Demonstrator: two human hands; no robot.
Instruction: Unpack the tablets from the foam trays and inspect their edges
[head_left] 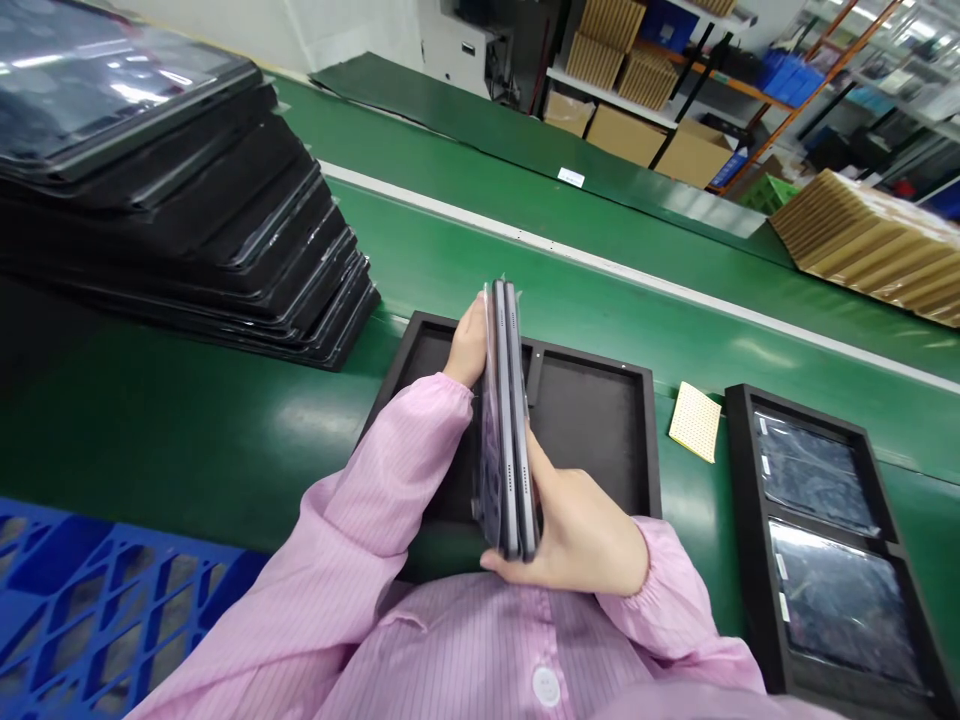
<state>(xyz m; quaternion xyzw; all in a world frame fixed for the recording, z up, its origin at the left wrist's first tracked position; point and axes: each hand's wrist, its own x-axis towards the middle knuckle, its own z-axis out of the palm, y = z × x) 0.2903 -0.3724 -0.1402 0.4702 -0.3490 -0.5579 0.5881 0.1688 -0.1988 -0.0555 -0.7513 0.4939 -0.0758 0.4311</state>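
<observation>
Two thin grey tablets (pixel 513 430) stand on edge, face to face, with clear film around them, over a black two-compartment tray (pixel 592 420). My left hand (pixel 469 342) is closed on their far left side, its fingers partly hidden behind them. Around the near right side wraps my right hand (pixel 574 525), its thumb at the bottom corner. The tray's right compartment shows a bare dark floor; the left one is partly covered by my arm and the tablets.
Black trays (pixel 247 210) are stacked high at the left. Another black tray (pixel 761 510) with two film-covered tablets lies right, beside a yellow sheet (pixel 695 421). A blue plastic pallet (pixel 112 610) is lower left. Brown cardboard pieces (pixel 870 245) lie at the far right.
</observation>
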